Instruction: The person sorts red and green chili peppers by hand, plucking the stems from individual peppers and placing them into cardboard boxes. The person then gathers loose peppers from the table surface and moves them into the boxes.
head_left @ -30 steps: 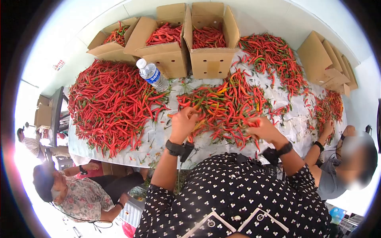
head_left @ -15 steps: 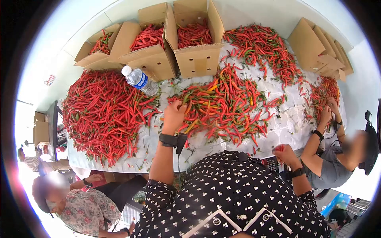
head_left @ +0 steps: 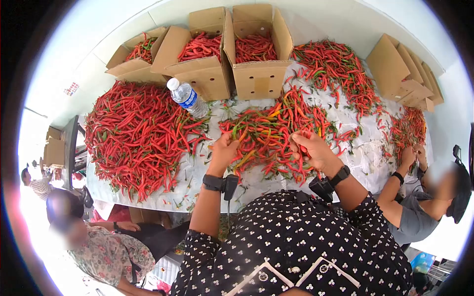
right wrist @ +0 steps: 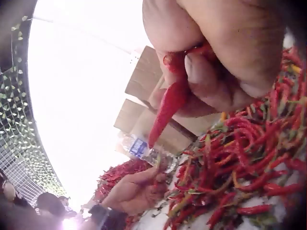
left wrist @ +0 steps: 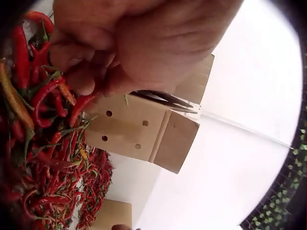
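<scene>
Over the middle heap of red, green and yellow chillies [head_left: 274,132], my left hand [head_left: 223,155] is at the left edge, thumb and fingers curled together. A red chilli [left wrist: 82,106] shows at the fingertips of the left hand [left wrist: 139,45] in the left wrist view. My right hand [head_left: 317,152] is above the same heap's right part. In the right wrist view, the right hand [right wrist: 225,52] grips red chillies, one with its pointed end [right wrist: 166,115] hanging below the thumb. The palm side of the left hand is partly hidden.
Beyond the heap stand cardboard boxes [head_left: 259,80] holding chillies and a water bottle [head_left: 189,99]. A large chilli pile [head_left: 140,138] lies left, others right. Empty-looking boxes [head_left: 390,71] stand back right. One person [head_left: 424,217] works at right; another [head_left: 106,246] sits at left.
My right hand, off the table's front edge half a second ago, has come back over the middle heap. The left hand has stayed at the heap's left edge. The head view has shifted slightly.
</scene>
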Tool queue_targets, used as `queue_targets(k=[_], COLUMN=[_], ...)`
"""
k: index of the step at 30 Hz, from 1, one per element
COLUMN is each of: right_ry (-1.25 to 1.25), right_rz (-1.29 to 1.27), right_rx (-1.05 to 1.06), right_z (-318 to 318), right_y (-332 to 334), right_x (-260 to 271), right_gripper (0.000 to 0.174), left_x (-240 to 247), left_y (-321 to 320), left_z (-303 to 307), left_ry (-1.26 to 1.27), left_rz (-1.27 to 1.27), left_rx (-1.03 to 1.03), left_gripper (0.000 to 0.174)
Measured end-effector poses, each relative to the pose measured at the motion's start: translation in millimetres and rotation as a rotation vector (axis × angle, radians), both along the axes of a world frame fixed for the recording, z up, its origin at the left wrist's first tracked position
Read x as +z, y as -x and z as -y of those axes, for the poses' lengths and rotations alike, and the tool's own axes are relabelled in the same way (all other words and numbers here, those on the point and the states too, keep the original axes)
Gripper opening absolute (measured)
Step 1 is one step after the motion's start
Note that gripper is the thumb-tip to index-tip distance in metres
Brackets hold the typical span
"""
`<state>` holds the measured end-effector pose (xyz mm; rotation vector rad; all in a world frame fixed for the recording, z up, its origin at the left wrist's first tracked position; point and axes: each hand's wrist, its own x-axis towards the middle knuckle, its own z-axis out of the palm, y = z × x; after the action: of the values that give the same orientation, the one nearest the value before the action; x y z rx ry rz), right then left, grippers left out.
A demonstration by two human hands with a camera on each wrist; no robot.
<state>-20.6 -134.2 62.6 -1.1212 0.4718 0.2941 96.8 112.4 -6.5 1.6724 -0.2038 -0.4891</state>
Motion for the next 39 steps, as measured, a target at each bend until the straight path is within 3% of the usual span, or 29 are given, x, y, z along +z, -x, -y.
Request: queue_targets(k=[1, 2, 4, 7, 9, 11, 13, 15, 16, 18, 21, 22, 24, 26, 27, 29, 31, 33, 35, 39], right_ry=[0.004, -0.041, -0.082, -0.287, -0.387, -0.317, -0.138, -0.119, -0.048, 0.075, 0.261, 0.307, 0.347, 1.403, 1.399, 1.788, 1.275, 0.880, 0.626, 0.398], right_rz=[0.000, -0.009, -0.023, -0.063, -0.032, -0.027, 0.170, 0.205, 0.319, 0.530, 0.728, 0.765, 0.806, 1.062, 1.067, 1.441, 0.978, 0.601, 0.382, 0.222], right_rx=[0.004, -0.017, -0.045, -0.176, -0.204, -0.227, -0.188, -0.169, -0.184, -0.171, -0.152, -0.137, -0.116, -0.288, -0.289, -0.422, -0.009, 0.396, 0.440, 0.261], right_z=[-1.2, -2.2, -2.0, 1.0, 3.2, 6.0, 13.2, 17.4, 17.6, 19.8, 17.1, 19.6, 27.6, 33.1, 28.1, 8.0, -27.0, -32.8, -42.2, -43.4], right_y=[-2.1, -2.8, -3.8, -5.8, -8.6, -11.6, -20.7, -32.7, -41.4, -64.1, -107.9, -129.4, -182.8, -228.9, -224.2, -193.2, -130.2, -96.2, -64.3, -35.2], right_x=[-0.1, -0.6, -4.2, -5.8, 6.2, 23.9, 31.9, 57.1, 71.6, 99.1, 135.5, 139.4, 134.8, 107.2, 108.8, 110.6, 96.4, 42.0, 8.1, -0.6], right_gripper=[0.017, 0.018, 0.019, 0.019, 0.018, 0.016, 0.015, 0.011, 0.011, 0.011, 0.015, 0.018, 0.021, 0.029, 0.029, 0.033, 0.026, 0.022, 0.027, 0.024], left_x=[-1.7, -3.4, 2.4, -6.0, -18.9, -24.9, -13.6, -1.5, 4.7, 15.7, 31.0, 33.0, 32.2, 37.6, 38.1, 37.6, 41.4, 46.6, 42.6, 38.1], left_y=[-3.4, -6.5, -9.3, -14.5, -19.7, -19.9, -16.9, -13.4, -11.4, -4.2, 7.9, 8.8, 15.4, 24.4, 27.3, 31.7, 36.2, 37.6, 38.0, 42.0], left_z=[3.8, 7.5, 19.8, 31.7, 32.1, 29.9, 25.2, 18.1, 15.4, 13.8, 17.8, 11.7, 14.3, 18.5, 17.2, 14.3, 11.3, 12.0, 17.4, 33.1], left_ry=[-0.170, -0.167, -0.558, -0.726, -0.738, -0.623, -0.563, -0.170, -0.176, 0.313, 0.412, 0.429, 0.476, 0.541, 0.540, 0.593, 0.592, 0.658, 0.613, 0.507], left_rz=[0.186, 0.185, 0.512, 0.660, 0.733, 0.780, 0.818, 0.123, 0.125, -0.223, -0.425, -0.392, -0.424, -0.461, -0.456, -0.498, -0.500, -0.574, -0.567, -0.536], left_rx=[-0.041, -0.039, -0.098, -0.128, -0.148, -0.132, -0.122, -0.113, -0.104, -0.069, 0.002, -0.131, -0.105, -0.088, -0.085, -0.084, -0.044, -0.018, -0.055, -0.165], left_gripper=[0.018, 0.018, 0.021, 0.020, 0.021, 0.022, 0.021, 0.015, 0.015, 0.011, 0.014, 0.017, 0.018, 0.018, 0.018, 0.017, 0.017, 0.017, 0.017, 0.019])
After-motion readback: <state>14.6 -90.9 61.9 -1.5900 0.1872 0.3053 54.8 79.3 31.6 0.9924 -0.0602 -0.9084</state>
